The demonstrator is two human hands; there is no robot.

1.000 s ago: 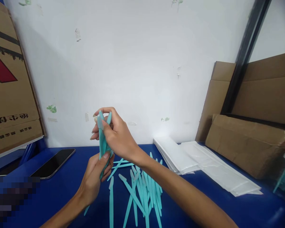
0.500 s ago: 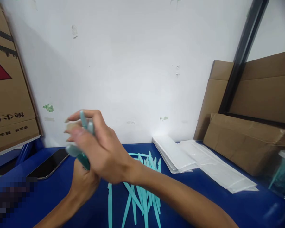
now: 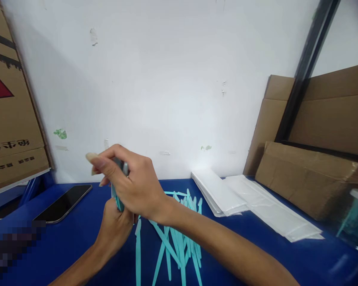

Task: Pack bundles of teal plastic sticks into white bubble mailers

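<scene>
My left hand [image 3: 116, 220] is closed in a fist around a bunch of slim teal sticks that look like eyebrow razors [image 3: 119, 201]. Their upper ends stick up out of the fist. Just above, my right hand [image 3: 135, 178] curls its fingers around those upper ends, the thumb pointing left. How many razors are in the hands is hidden. More teal razors [image 3: 181, 254] lie in a loose, criss-crossed pile on the blue table, partly under my right forearm. A single razor [image 3: 138, 254] lies left of the pile.
A black phone [image 3: 65, 202] lies on the table at left. White flat sleeves [image 3: 223, 194] are stacked at centre right, beside brown cardboard [image 3: 304, 180]. A clear tub [image 3: 355, 214] with teal pieces stands at far right. A printed carton [image 3: 14, 119] rises at left; a white wall is behind.
My right hand has moved slightly right and down, and its fingers have curled in. My left hand has shifted right and up. The held razors have turned more upright.
</scene>
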